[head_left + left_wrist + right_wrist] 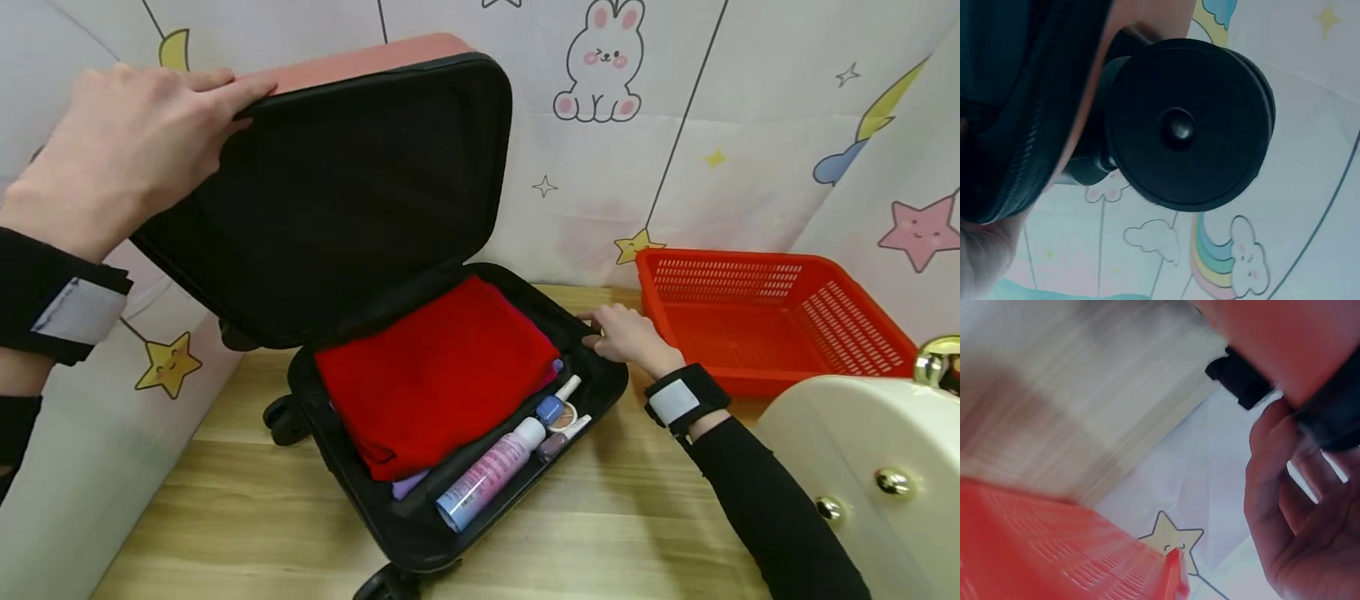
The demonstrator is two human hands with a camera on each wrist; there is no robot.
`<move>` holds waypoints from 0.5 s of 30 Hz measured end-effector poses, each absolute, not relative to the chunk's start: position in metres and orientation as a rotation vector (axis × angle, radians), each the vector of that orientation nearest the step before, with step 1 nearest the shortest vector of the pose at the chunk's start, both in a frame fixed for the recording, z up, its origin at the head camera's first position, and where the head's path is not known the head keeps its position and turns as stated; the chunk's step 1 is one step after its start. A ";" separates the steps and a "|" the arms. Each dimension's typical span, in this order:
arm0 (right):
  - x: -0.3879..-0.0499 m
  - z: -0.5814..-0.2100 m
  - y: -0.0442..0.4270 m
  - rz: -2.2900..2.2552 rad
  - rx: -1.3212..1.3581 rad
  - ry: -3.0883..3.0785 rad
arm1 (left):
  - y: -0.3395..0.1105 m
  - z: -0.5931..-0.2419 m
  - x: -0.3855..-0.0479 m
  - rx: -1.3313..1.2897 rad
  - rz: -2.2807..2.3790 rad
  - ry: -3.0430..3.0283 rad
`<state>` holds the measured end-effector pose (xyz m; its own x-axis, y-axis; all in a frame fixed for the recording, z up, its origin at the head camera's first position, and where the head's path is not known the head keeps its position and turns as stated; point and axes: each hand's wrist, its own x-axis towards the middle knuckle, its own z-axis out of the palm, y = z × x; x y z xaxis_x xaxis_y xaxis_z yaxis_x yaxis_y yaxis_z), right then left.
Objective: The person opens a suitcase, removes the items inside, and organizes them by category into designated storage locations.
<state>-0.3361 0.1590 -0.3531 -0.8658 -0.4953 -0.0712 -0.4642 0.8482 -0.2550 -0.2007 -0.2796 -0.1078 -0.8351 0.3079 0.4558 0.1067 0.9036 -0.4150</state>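
A pink suitcase with a black lining [360, 192] stands open on the table. My left hand [142, 142] grips the upper edge of its raised lid. In the left wrist view a black wheel [1191, 125] hides most of that hand. At the far right corner of the base, my right hand [630, 333] holds the rim, its bent fingers [1266, 469] against the pink shell [1297, 344]. Folded red cloth [442, 375] fills the middle of the base, with purple cloth beneath. Beside it lie a pink-and-blue bottle [491, 475], a small blue bottle [550, 410] and a mauve bottle [553, 445].
A red plastic basket [735, 367] stands right of the suitcase, close to my right hand. A cream case with gold studs [847, 433] sits at the front right. The wooden table [247, 508] meets a patterned wall cloth [570, 183] behind.
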 end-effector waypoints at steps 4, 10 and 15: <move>-0.348 -0.354 0.164 -0.298 -0.700 3.034 | -0.286 -0.104 -0.208 -0.215 0.472 -2.606; -0.356 -0.360 0.168 -0.198 -0.528 3.252 | -0.307 -0.110 -0.216 -0.123 0.413 -2.651; -0.335 -0.348 0.169 -0.216 -0.291 3.207 | -0.328 -0.118 -0.217 -0.051 0.372 -2.655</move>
<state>-0.3349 0.1689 -0.3484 -0.9801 -0.1729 0.0975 -0.1844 0.9749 -0.1247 -0.2167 -0.3275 -0.1183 -0.8953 0.0971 0.4347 -0.0261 0.9628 -0.2688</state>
